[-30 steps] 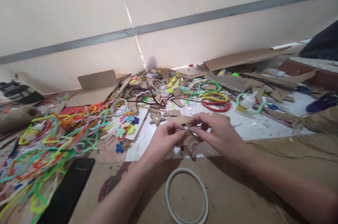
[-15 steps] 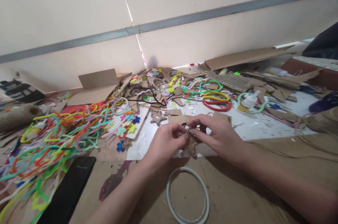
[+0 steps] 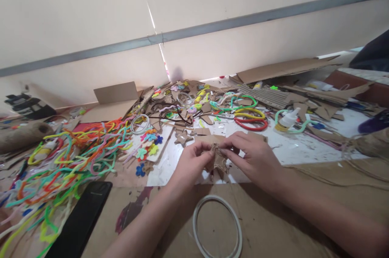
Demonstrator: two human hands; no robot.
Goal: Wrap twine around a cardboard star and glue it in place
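Note:
Between my two hands is a brown cardboard star [image 3: 219,163] with twine along its edges. My left hand [image 3: 194,160] pinches it from the left, thumb and fingertips near its upper part. From the other side my right hand [image 3: 247,154] grips it, its fingertips close to those of the left. Parts of the star are hidden behind the fingers. A second cardboard star [image 3: 182,138] lies on the white surface just beyond my left hand. Nearer to me, a pale ring [image 3: 196,225] rests flat on the cardboard below the hands.
Colourful pipe cleaners [image 3: 60,169] heap on the left beside a black phone [image 3: 82,221]. Felt flowers [image 3: 150,144] sit left of the hands. A glue bottle [image 3: 285,121], red ring [image 3: 252,125] and cardboard scraps [image 3: 267,97] lie farther back. Twine rolls [image 3: 21,135] stand at both sides.
The star has turned in my hands and now shows more of its flat face and twined edge. Both hands stay in nearly the same place; the view has shifted slightly.

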